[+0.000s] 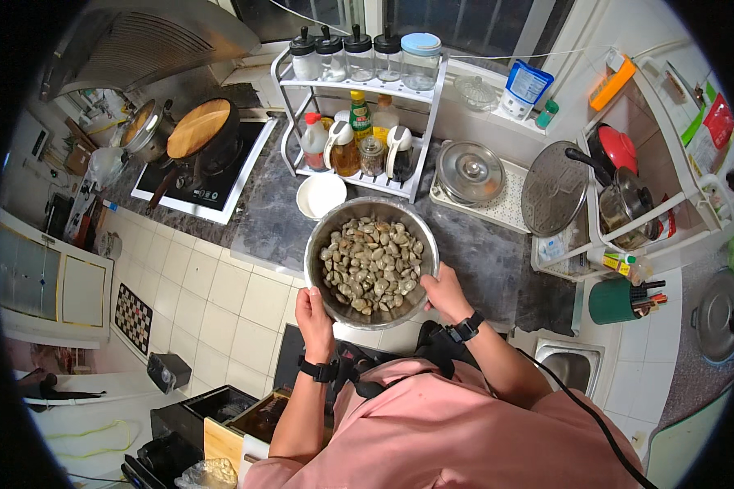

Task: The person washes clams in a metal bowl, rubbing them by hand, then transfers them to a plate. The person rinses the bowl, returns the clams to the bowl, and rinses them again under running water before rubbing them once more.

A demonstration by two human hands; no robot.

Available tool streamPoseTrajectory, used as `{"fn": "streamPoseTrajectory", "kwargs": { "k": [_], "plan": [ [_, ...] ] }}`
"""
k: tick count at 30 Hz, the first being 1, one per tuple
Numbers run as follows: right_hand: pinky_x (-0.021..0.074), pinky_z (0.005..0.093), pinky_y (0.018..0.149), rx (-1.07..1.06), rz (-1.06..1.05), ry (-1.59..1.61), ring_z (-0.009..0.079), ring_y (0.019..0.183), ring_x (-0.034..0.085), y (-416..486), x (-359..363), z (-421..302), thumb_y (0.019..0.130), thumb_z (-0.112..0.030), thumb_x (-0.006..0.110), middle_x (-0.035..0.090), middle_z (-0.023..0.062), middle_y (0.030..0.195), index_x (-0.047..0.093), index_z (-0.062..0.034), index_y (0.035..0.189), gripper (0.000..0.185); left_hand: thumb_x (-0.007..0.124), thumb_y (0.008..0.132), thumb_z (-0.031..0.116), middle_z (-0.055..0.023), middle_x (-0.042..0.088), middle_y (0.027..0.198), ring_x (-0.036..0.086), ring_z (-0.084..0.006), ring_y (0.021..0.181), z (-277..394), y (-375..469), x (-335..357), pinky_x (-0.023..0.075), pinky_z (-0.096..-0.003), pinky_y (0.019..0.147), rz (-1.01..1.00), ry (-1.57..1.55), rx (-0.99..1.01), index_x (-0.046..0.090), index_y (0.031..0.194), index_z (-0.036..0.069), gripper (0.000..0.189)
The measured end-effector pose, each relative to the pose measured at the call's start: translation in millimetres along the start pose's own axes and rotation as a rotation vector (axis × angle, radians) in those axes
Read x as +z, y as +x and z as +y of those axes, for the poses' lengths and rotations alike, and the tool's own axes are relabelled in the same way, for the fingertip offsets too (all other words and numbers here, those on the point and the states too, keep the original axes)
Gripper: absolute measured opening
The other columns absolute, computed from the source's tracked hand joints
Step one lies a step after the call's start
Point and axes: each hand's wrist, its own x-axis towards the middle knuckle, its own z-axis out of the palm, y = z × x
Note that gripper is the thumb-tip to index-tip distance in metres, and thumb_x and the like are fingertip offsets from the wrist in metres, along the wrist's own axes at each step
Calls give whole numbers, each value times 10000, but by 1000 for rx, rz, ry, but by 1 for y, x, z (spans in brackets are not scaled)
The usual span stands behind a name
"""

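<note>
Between my two hands is a round stainless steel bowl (429,241), held by its rim in front of my body. Many small clams (373,266) in their shells fill its lower part. My left hand (314,318) grips the near left side of the rim, thumb on top. At the right side, my right hand (448,292) grips the rim in the same way. The fingers under the bowl are mostly hidden. Just beyond the bowl's far left edge, a white bowl (322,194) stands on the dark countertop (263,235).
A white two-tier rack (425,165) holds seasoning bottles and jars behind the bowl. A wooden-lidded wok (202,134) sits on the cooktop (177,189) at left. Rightward are a glass-lidded pot (471,171), a shelf of pans (685,198), and a sink (569,367).
</note>
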Motion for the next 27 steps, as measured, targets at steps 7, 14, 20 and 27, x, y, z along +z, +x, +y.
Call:
{"fn": "streamPoseTrajectory", "kwargs": {
  "k": [7, 14, 20, 27],
  "plan": [
    [493, 330, 404, -256, 1, -21, 185, 483, 599, -13, -4, 1, 913, -63, 489, 633, 126, 791, 530, 76, 1179, 304, 462, 1091, 277, 58, 432, 763, 356, -41, 683, -1, -12, -5, 342, -230, 590, 3, 4, 197, 484, 887, 61, 298],
    [437, 306, 393, 13, 25, -21, 153, 523, 535, 5, -5, 1, 927, -90, 510, 622, 93, 870, 534, 32, 1240, 338, 456, 1092, 274, 63, 408, 736, 332, -38, 662, 1, -2, 7, 318, -229, 561, -22, 22, 102, 471, 852, 71, 315],
    [458, 311, 396, -178, -12, 10, 156, 504, 560, -11, -7, 3, 913, -75, 505, 633, 96, 824, 531, 22, 1243, 345, 459, 1092, 276, 71, 427, 744, 342, -22, 642, 3, -15, 2, 302, -214, 530, -30, -3, 237, 469, 860, 85, 301],
    [501, 342, 412, -167, 20, -84, 204, 488, 599, 4, -6, 15, 916, -79, 516, 615, 132, 787, 534, 69, 1124, 256, 442, 1095, 247, 57, 361, 748, 316, -46, 688, -15, -7, -3, 321, -243, 597, -52, 42, 110, 427, 829, 73, 318]
  ]
}}
